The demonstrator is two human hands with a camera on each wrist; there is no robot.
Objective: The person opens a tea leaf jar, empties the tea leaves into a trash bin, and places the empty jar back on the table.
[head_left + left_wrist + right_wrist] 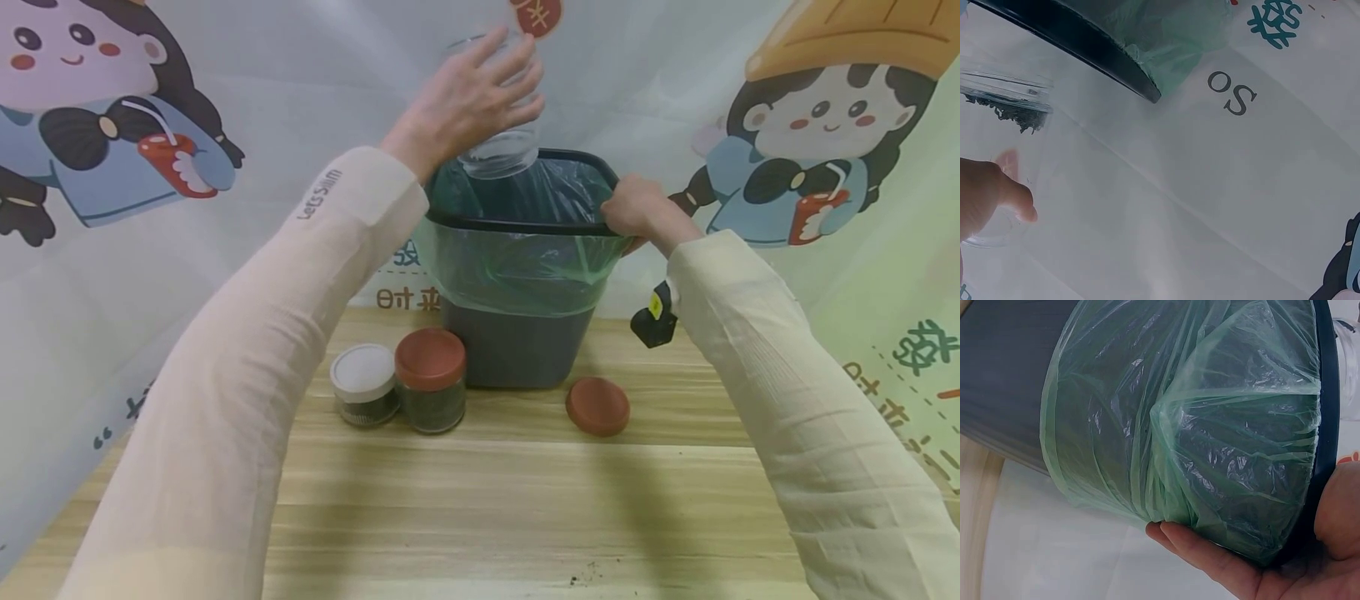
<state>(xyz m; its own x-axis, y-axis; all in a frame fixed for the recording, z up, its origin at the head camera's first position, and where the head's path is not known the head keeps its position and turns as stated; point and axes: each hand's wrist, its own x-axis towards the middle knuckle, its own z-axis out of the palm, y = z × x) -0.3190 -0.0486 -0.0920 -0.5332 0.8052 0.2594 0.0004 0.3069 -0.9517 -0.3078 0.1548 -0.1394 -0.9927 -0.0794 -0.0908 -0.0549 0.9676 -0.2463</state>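
Clear jar [501, 157] hangs over the mouth of the grey bin [517, 350], threaded neck lowest, tilted. Black rim [525, 227] runs around below it; room remains inside the rim between jar and right hand [637, 204]. Cannot tell whether neck and rim touch. Along the bin's foot, in front: red-lidded jar [431, 383] beside white-lidded jar [365, 386], and, well apart to the right, a loose red lid [597, 407].

Left hand [476, 96] wraps the clear jar, fingers round its side, hiding much of the wall; left wrist view cuts off hand and jar at the edge. Right hand grips the rim, fingers under it against the green liner [525, 271]. Bin's inner bottom out of sight.

Jar glass transparent, ridged near the mouth; dark shredded bits [1019, 115] gathered just inside the neck, amount hard to judge.
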